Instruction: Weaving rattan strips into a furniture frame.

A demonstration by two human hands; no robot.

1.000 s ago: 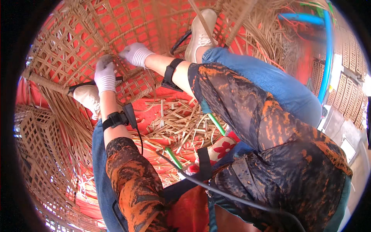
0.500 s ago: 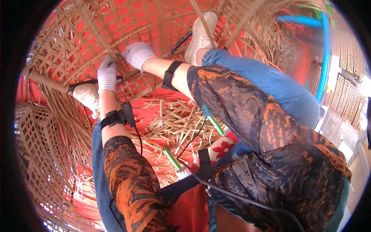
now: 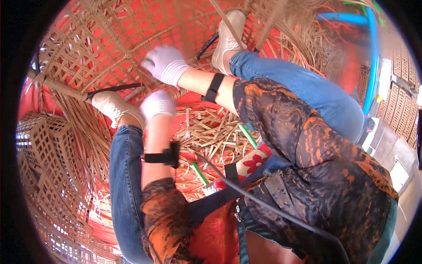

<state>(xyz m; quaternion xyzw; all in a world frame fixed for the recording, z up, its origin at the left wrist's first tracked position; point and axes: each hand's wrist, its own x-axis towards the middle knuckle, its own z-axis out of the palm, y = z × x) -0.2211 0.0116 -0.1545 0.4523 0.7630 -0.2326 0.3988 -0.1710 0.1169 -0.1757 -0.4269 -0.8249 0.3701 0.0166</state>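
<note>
A large openwork wicker basket (image 3: 83,48) spreads across the upper left, with a thick cord-wrapped rib running through its lattice. My right hand (image 3: 166,65), in a white ribbed glove, is over the basket's weave with its fingers bent inward. My left hand (image 3: 158,104), gloved the same way, is below it by the basket's near edge. That hand is closed like a fist and slightly blurred. What either hand grips, if anything, is hidden. A dark rod (image 3: 115,89) lies along the basket's rim between my left shoe (image 3: 110,104) and my hands.
Cut cane strips (image 3: 209,132) litter the red ground cover between my legs. Long loose strips (image 3: 83,132) hang at the left, beside more lattice weaving (image 3: 41,154). At the right stand a blue tube frame (image 3: 372,57) and stacked woven panels (image 3: 399,105). My right shoe (image 3: 229,39) is against the basket.
My left hand has come away from the wrapped rib, moving right and toward me. My right hand has shifted slightly right, off the rib. The basket has changed little.
</note>
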